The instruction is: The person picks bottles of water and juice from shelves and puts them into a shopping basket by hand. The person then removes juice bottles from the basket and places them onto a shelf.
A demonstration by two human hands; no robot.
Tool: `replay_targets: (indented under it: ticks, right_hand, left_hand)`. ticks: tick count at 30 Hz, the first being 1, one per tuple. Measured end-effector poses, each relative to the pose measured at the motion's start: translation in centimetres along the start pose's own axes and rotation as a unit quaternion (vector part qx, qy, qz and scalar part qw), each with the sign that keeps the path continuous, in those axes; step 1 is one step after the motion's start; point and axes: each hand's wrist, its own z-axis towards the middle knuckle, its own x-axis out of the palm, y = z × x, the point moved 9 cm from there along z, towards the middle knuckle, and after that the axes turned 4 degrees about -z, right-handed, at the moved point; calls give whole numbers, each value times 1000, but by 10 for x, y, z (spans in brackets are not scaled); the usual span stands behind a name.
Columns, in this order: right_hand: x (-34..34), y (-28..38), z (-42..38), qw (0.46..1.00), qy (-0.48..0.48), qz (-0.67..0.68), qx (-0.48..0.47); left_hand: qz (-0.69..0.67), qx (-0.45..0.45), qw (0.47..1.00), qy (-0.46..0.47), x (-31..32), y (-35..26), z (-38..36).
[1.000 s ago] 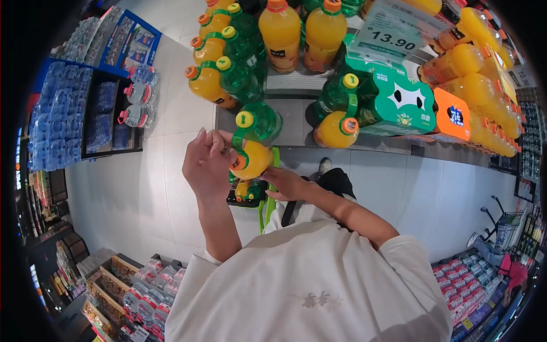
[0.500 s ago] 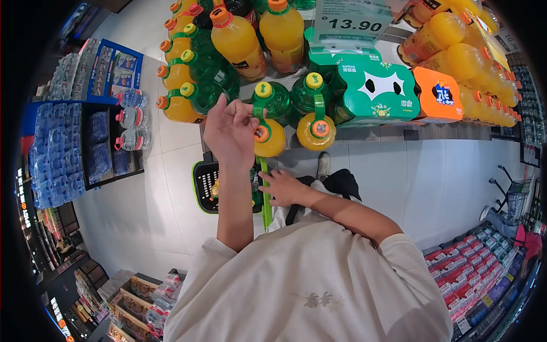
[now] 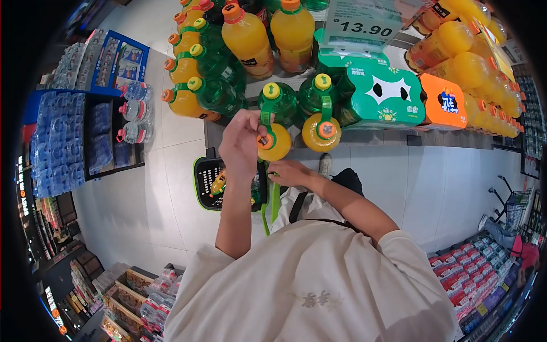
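My left hand is closed, its fingertips at the green plastic strap that joins a green soda bottle with a yellow cap to an orange juice bottle. The juice bottle hangs over the shelf's front edge. Lower down, my right hand has its fingers curled at the top of the bright green handle of a shopping basket. The black basket is partly hidden behind my left forearm; a small orange bottle and green bottles lie in it.
Beside the strapped pair stands another pair, a green bottle and a juice bottle. Green soda multipacks, an orange pack and a price sign are right of it. Water packs stand left; a cart is far right.
My left hand has gone from loosely spread fingers to closed at the strap. My right hand's fingers, spread before, have curled in at the basket handle. The view has shifted slightly.
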Motion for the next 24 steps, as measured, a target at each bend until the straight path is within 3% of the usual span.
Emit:
replay_targets:
  ticks: [4, 7, 9, 13, 16, 19, 24]
  right_hand:
    - [0, -4, 4, 1000, 1, -21, 2]
    - [6, -12, -1, 1000, -3, -19, -8]
    - [22, -28, -4, 999, -29, -4, -30]
    - [31, -26, -6, 992, 82, -97, 14]
    - [30, -13, -19, 984, 130, -125, 11]
    - [33, -12, -23, 986, 132, -104, 2]
    - [34, -10, -23, 982, 146, -118, -9]
  left_hand:
    - [140, 91, 986, -21, -5, 6, -13]
    - [201, 237, 950, -27, -8, 5, -39]
    - [302, 135, 942, -62, -22, 39, -49]
    - [372, -46, 927, 2, -113, 155, -52]
    - [327, -170, 929, -46, -107, 160, -48]
    - [419, 11, 908, -8, -89, 139, -31]
    - [406, 32, 913, 21, -107, 174, -29]
